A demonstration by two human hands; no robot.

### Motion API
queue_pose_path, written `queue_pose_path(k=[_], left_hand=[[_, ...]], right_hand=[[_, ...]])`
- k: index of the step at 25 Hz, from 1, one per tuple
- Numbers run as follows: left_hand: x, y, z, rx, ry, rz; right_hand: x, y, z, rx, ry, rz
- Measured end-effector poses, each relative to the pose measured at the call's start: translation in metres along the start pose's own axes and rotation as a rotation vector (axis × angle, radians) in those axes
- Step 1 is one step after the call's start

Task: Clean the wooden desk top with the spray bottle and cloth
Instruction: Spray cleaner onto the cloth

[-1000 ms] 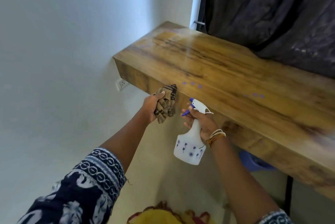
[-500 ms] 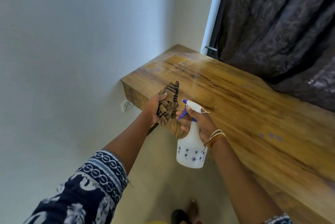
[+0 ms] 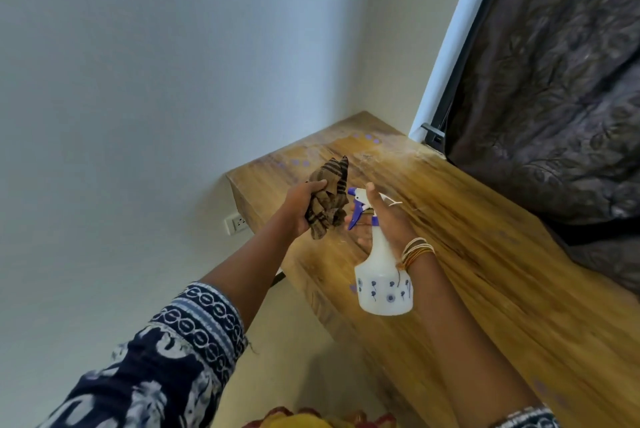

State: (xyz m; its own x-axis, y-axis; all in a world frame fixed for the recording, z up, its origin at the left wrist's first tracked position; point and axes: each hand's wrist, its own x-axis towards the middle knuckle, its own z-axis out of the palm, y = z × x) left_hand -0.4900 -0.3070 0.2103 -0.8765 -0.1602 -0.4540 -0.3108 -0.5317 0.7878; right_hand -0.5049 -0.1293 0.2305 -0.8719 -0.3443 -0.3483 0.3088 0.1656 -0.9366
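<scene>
The wooden desk top (image 3: 485,271) runs from the wall corner toward the lower right. My left hand (image 3: 299,207) grips a bunched brown striped cloth (image 3: 327,202) above the desk's left end. Beside it, my right hand (image 3: 384,219) holds a white spray bottle (image 3: 384,278) with blue flower prints by its neck, fingers at the blue trigger, nozzle aimed toward the far left corner. The bottle hangs above the desk's front part. Cloth and bottle are apart from the wood.
A white wall (image 3: 156,98) borders the desk on the left, with a socket (image 3: 237,224) below the desk's edge. A dark curtain (image 3: 554,98) hangs along the right behind the desk, next to a white frame (image 3: 446,43). Pale floor lies below.
The view has tilted up and both hands have risen over the desk's left end. The bottle has come from in front of the desk edge to above the wood.
</scene>
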Motion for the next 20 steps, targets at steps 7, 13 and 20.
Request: queue_pose_path(k=[7, 13, 20], left_hand=[[0.033, 0.001, 0.012, 0.030, -0.021, -0.050], [0.067, 0.006, 0.019, 0.089, 0.015, -0.092], [0.088, 0.016, 0.021, 0.079, -0.014, -0.102]], right_hand=[[0.049, 0.000, -0.017, -0.215, 0.192, -0.160], [0.071, -0.009, -0.040, -0.036, 0.046, -0.024], [0.090, -0.008, -0.036, -0.184, 0.210, -0.087]])
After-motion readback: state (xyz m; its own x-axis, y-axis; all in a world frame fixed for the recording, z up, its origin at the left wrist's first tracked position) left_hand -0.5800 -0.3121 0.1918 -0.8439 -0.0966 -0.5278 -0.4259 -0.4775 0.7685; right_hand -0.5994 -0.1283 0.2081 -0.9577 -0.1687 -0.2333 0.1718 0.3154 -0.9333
